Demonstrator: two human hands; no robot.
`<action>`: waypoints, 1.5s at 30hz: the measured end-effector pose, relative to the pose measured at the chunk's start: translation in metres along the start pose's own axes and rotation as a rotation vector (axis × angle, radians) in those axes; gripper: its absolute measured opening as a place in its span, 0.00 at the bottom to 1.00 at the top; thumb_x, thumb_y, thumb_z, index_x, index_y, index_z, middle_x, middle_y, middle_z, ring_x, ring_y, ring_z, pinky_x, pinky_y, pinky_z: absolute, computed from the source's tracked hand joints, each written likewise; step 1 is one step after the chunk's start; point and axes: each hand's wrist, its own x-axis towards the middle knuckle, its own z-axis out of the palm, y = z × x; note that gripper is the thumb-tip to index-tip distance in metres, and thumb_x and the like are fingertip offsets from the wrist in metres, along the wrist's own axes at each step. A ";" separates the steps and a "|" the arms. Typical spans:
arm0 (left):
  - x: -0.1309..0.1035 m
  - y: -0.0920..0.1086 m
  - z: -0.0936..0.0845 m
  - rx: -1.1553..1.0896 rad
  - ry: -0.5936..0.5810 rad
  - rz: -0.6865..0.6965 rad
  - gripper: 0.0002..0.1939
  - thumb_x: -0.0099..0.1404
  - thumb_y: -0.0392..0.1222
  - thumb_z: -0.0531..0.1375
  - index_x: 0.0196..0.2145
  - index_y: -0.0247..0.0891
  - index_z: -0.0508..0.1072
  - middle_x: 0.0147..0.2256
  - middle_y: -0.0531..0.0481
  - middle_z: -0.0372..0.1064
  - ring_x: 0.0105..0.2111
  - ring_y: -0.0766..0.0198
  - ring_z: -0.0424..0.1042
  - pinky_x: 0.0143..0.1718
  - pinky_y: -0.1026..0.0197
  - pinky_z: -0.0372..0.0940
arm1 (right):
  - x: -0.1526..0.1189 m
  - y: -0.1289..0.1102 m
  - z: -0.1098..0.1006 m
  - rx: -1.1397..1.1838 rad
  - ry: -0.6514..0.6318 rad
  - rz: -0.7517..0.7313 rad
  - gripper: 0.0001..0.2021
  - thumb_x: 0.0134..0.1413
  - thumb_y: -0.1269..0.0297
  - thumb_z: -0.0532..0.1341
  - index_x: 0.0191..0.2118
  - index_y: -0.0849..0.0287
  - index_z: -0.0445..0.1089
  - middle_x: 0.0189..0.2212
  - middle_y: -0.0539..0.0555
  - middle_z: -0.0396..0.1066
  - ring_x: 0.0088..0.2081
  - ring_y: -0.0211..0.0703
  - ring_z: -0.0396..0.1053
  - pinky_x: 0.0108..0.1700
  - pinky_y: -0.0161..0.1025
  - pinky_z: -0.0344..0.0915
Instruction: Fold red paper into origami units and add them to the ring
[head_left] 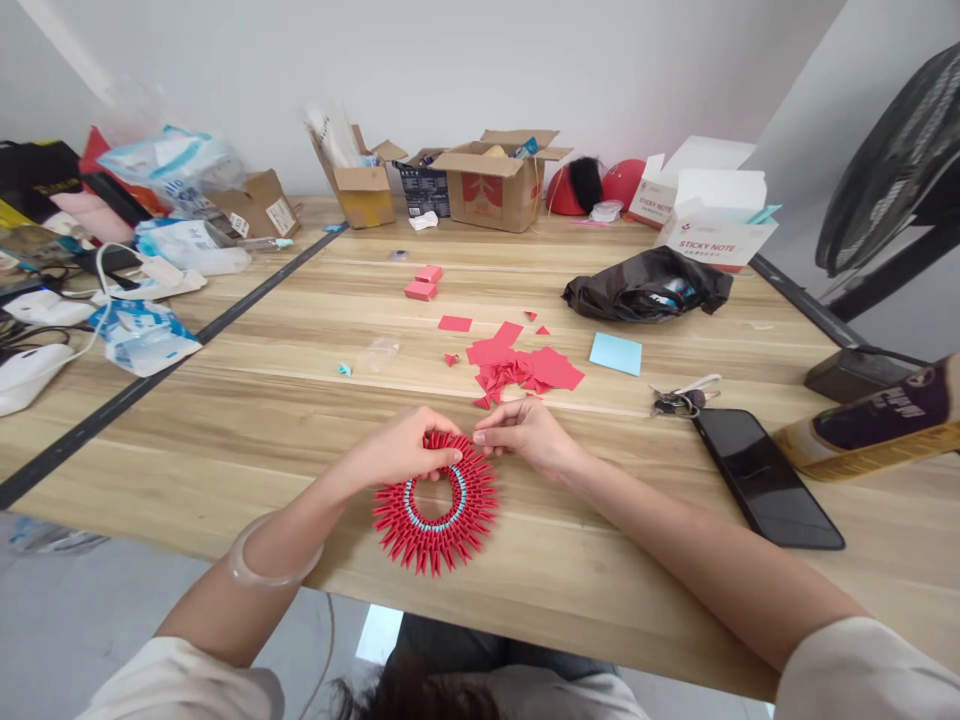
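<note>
A ring of folded red paper pieces (436, 548), with a light blue band around its inner part, lies flat near the table's front edge. My left hand (409, 447) grips the ring's far side, thumb on top and fingers curled over it. At the ring's upper right edge, my right hand (525, 436) has thumb and forefinger pinched together; whatever is between them is too small to make out. Just beyond my hands lies a pile of red paper slips and folded triangles (517, 368). A single folded red piece (451, 359) sits left of the pile.
A light blue note pad (615, 354), keys (684, 400), a phone (769, 478) and a black plastic bag (649, 284) lie to the right. Red paper stacks (421, 290) are farther back. Cardboard boxes (491, 190) line the wall. A fan (892, 170) stands at the right.
</note>
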 end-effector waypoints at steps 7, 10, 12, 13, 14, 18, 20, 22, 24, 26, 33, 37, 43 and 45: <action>0.000 0.000 0.000 0.014 0.004 -0.005 0.15 0.57 0.46 0.55 0.37 0.34 0.74 0.26 0.49 0.72 0.22 0.68 0.68 0.22 0.67 0.58 | 0.000 0.001 0.000 0.018 -0.001 0.014 0.05 0.35 0.67 0.68 0.21 0.60 0.73 0.16 0.51 0.69 0.19 0.33 0.63 0.24 0.35 0.62; 0.000 0.000 0.000 0.002 0.004 0.001 0.15 0.57 0.46 0.55 0.37 0.34 0.74 0.26 0.49 0.72 0.22 0.68 0.68 0.23 0.67 0.59 | 0.000 0.001 0.000 0.022 -0.004 0.000 0.06 0.34 0.66 0.69 0.22 0.60 0.73 0.17 0.50 0.70 0.19 0.33 0.64 0.25 0.35 0.63; 0.000 0.000 0.000 -0.001 0.006 0.001 0.15 0.56 0.46 0.56 0.36 0.34 0.74 0.26 0.49 0.72 0.22 0.68 0.68 0.23 0.67 0.59 | 0.000 -0.001 -0.001 0.008 -0.018 -0.021 0.06 0.33 0.66 0.69 0.23 0.60 0.74 0.18 0.50 0.71 0.21 0.34 0.66 0.26 0.36 0.65; 0.000 0.000 0.000 -0.001 0.008 -0.003 0.15 0.56 0.46 0.56 0.36 0.34 0.74 0.26 0.49 0.72 0.22 0.68 0.69 0.23 0.66 0.59 | 0.000 -0.001 -0.002 -0.006 -0.033 -0.034 0.06 0.33 0.67 0.69 0.23 0.59 0.74 0.18 0.50 0.71 0.22 0.35 0.67 0.28 0.36 0.65; 0.000 0.000 0.000 0.000 0.010 -0.010 0.14 0.56 0.46 0.56 0.35 0.34 0.74 0.26 0.48 0.72 0.22 0.67 0.69 0.22 0.66 0.59 | 0.000 -0.002 -0.002 -0.025 -0.052 -0.048 0.06 0.33 0.67 0.69 0.23 0.59 0.74 0.19 0.51 0.72 0.22 0.35 0.68 0.29 0.36 0.66; 0.000 -0.002 0.001 -0.008 0.015 -0.029 0.15 0.57 0.47 0.56 0.35 0.34 0.74 0.27 0.48 0.72 0.22 0.67 0.69 0.22 0.67 0.59 | 0.001 -0.004 -0.005 -0.085 -0.109 -0.081 0.05 0.34 0.67 0.69 0.24 0.59 0.74 0.20 0.51 0.73 0.23 0.35 0.68 0.30 0.36 0.66; 0.000 -0.002 0.002 -0.021 0.013 -0.034 0.16 0.57 0.47 0.56 0.36 0.33 0.73 0.27 0.48 0.72 0.22 0.67 0.69 0.22 0.67 0.59 | 0.002 -0.003 -0.006 -0.093 -0.095 -0.062 0.05 0.35 0.67 0.69 0.24 0.60 0.74 0.20 0.51 0.72 0.22 0.35 0.68 0.28 0.36 0.66; 0.001 -0.002 0.002 -0.033 0.011 -0.047 0.16 0.57 0.47 0.56 0.37 0.33 0.73 0.28 0.47 0.72 0.22 0.67 0.69 0.22 0.67 0.59 | 0.003 -0.001 -0.005 -0.100 -0.068 -0.039 0.05 0.34 0.68 0.69 0.23 0.60 0.73 0.19 0.51 0.72 0.22 0.35 0.68 0.27 0.35 0.65; 0.001 -0.001 0.002 -0.035 0.010 -0.064 0.16 0.56 0.47 0.56 0.37 0.33 0.73 0.28 0.47 0.73 0.22 0.67 0.70 0.22 0.67 0.59 | 0.003 -0.001 -0.004 -0.109 -0.047 -0.036 0.06 0.34 0.67 0.69 0.23 0.61 0.73 0.19 0.51 0.72 0.21 0.35 0.68 0.26 0.35 0.64; 0.001 -0.001 0.002 -0.028 0.007 -0.071 0.16 0.57 0.47 0.56 0.37 0.33 0.73 0.28 0.47 0.73 0.22 0.67 0.70 0.22 0.66 0.60 | 0.002 -0.001 -0.004 -0.113 -0.046 -0.042 0.06 0.33 0.67 0.69 0.23 0.61 0.73 0.19 0.51 0.72 0.21 0.34 0.67 0.26 0.35 0.64; 0.001 0.000 0.002 0.003 -0.011 -0.057 0.16 0.58 0.48 0.55 0.37 0.32 0.72 0.28 0.46 0.73 0.22 0.65 0.70 0.22 0.66 0.60 | 0.001 -0.005 -0.007 -0.209 -0.107 -0.091 0.06 0.36 0.67 0.67 0.26 0.62 0.75 0.20 0.52 0.72 0.20 0.34 0.65 0.25 0.34 0.64; 0.001 0.001 0.003 0.029 -0.009 -0.086 0.17 0.58 0.48 0.55 0.37 0.31 0.72 0.28 0.45 0.72 0.24 0.64 0.71 0.22 0.65 0.61 | -0.001 -0.009 -0.008 -0.427 -0.128 -0.234 0.05 0.40 0.69 0.65 0.27 0.63 0.75 0.25 0.55 0.75 0.25 0.36 0.69 0.30 0.36 0.66; 0.001 0.001 0.004 0.037 -0.028 -0.083 0.18 0.58 0.49 0.55 0.38 0.31 0.71 0.27 0.45 0.72 0.24 0.62 0.72 0.23 0.64 0.62 | -0.002 -0.010 -0.006 -0.552 -0.117 -0.303 0.04 0.42 0.69 0.64 0.28 0.63 0.76 0.26 0.55 0.76 0.26 0.38 0.70 0.30 0.36 0.66; 0.000 0.000 0.003 0.057 -0.025 -0.071 0.18 0.58 0.50 0.55 0.38 0.33 0.71 0.27 0.46 0.72 0.24 0.63 0.71 0.23 0.64 0.61 | -0.002 -0.008 -0.005 -0.489 -0.113 -0.268 0.05 0.42 0.68 0.64 0.28 0.62 0.76 0.25 0.55 0.75 0.25 0.38 0.70 0.29 0.36 0.67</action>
